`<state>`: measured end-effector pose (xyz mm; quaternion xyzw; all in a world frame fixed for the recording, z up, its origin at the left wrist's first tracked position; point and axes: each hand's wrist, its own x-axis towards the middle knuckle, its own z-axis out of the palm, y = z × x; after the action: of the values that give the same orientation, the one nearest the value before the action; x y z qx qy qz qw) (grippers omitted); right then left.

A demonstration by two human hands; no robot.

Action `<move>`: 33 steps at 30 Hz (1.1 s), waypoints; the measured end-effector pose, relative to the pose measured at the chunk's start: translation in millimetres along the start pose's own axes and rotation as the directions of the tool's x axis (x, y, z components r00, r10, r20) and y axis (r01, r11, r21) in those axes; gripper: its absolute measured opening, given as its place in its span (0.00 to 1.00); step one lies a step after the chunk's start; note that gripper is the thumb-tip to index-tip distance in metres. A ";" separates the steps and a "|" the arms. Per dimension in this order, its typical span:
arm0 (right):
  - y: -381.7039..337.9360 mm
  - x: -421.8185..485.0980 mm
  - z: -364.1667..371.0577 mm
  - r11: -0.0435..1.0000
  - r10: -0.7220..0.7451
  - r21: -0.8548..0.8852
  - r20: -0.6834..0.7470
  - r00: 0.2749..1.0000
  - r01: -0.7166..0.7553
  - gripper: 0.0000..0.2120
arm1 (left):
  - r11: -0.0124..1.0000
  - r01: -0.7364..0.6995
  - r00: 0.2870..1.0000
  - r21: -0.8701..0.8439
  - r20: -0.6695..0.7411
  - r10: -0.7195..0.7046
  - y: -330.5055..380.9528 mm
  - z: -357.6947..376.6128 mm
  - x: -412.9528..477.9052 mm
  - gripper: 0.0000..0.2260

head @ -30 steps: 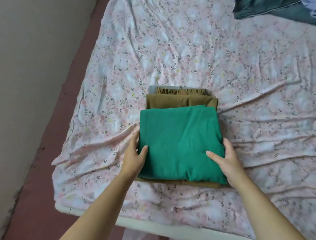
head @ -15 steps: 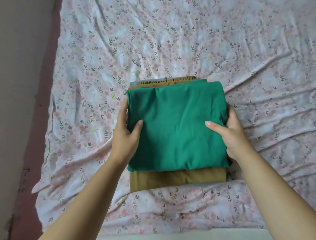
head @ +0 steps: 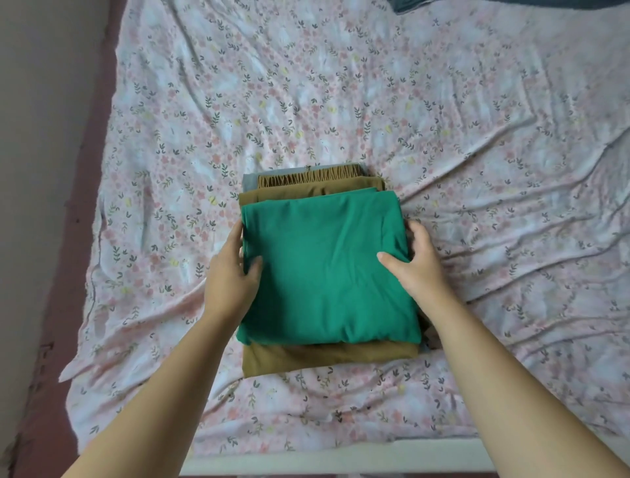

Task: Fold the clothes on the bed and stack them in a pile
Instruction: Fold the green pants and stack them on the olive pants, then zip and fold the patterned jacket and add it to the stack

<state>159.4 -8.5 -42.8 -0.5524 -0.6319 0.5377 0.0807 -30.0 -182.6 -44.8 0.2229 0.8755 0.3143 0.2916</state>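
Both hands on the green piece atop the pile

My left hand [head: 231,273] grips the folded green jersey garment [head: 327,269] at its nine o'clock edge. The thumb lies flat on top and the fingers run along and under the side. My right hand [head: 417,262] mirrors it at three o'clock, thumb pressed on the top face and fingers curled round the edge. Both forearms reach in from the bottom of the view, angled inward towards the stack.

The green garment sits on top of the pile, roughly at the centre of the bed. Under it lie the folded olive-brown trousers [head: 324,358]. A band of them shows at six o'clock, and their gathered elastic waistband pokes out at twelve. Lowest of all is a pale grey folded piece [head: 250,182], of which only a corner shows at about eleven o'clock.

The pile rests on a crumpled floral bedsheet [head: 341,102] printed with pink blossoms and small leaves. At one o'clock, against the top edge of the view, lies a dark teal cloth [head: 511,3]. Along nine o'clock runs the reddish-brown floor [head: 85,170] beside the bed
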 end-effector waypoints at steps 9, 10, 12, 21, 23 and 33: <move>-55.0 -80.3 -72.9 0.929 -0.217 -0.330 -0.112 0.970 0.170 0.12 | 0.873 -0.259 0.907 0.414 -0.206 0.367 73.8 -58.2 -67.1 0.08; -65.4 -92.8 -80.4 0.902 -0.270 -0.378 -0.119 0.955 0.208 0.11 | 0.860 -0.282 0.894 0.424 -0.210 0.397 86.9 -63.4 -79.4 0.09; -85.1 -119.3 -94.3 0.845 -0.361 -0.464 -0.132 0.923 0.265 0.11 | 0.835 -0.319 0.872 0.448 -0.205 0.444 113.2 -72.6 -106.2 0.10; -141.2 -230.3 -147.6 0.703 -0.583 -0.614 -0.211 0.785 0.358 0.14 | 0.749 -0.479 0.816 0.457 -0.081 0.572 198.2 -118.6 -191.1 0.13; -149.0 -251.6 -156.8 0.706 -0.585 -0.619 -0.234 0.777 0.345 0.15 | 0.734 -0.508 0.801 0.451 -0.065 0.595 211.7 -129.0 -198.8 0.13; -139.1 -321.3 -203.7 0.719 -0.555 -0.659 -0.352 0.754 0.221 0.13 | 0.612 -0.669 0.700 0.423 0.078 0.710 247.1 -134.1 -231.8 0.16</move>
<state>337.2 -114.2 305.5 -0.5229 -0.8221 0.1145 0.1942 103.2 -198.2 294.0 0.5839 0.7808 0.2165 0.0501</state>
